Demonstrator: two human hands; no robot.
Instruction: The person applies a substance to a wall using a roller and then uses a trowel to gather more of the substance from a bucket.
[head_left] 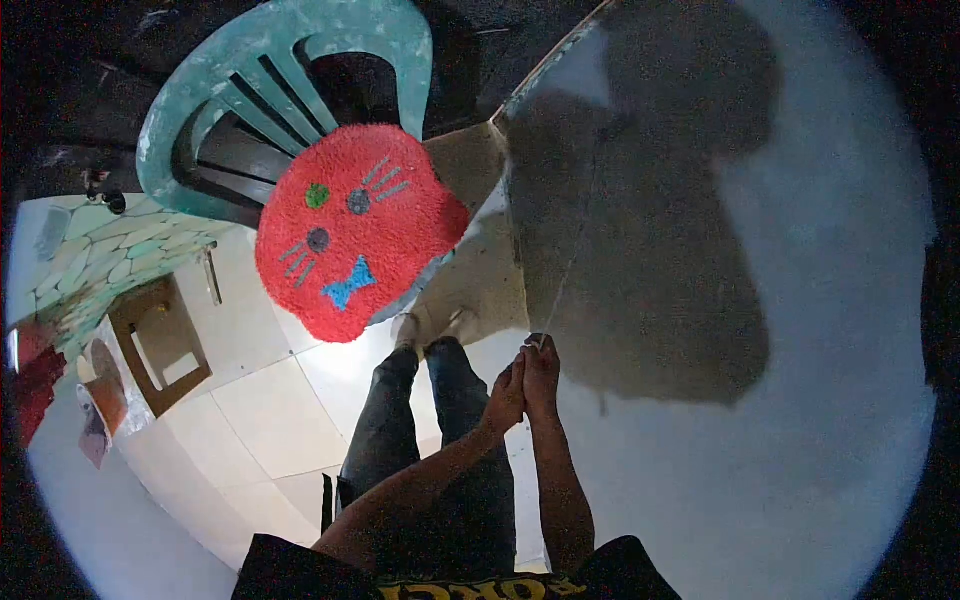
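Note:
My right hand (541, 375) is closed around a thin pale string (567, 275), which runs up from its fingers in front of the wall. A small bit of white shows at the fingertips. Pressed against it from the left is my left hand (506, 398), its fingers closed; what they hold, if anything, is hidden. Both hands are in front of my legs, close to the pale wall (820, 430). A red fluffy cushion (355, 225) with a cat face and a blue bow lies on a green plastic chair (245, 95), up and left of my hands.
Pale floor tiles (275, 420) spread out left of my legs. A brown wooden frame (160, 345) is at the left, near a stone-patterned surface (120, 245). Dark red cloth (38, 390) shows at the left edge. A large shadow falls across the wall on the right.

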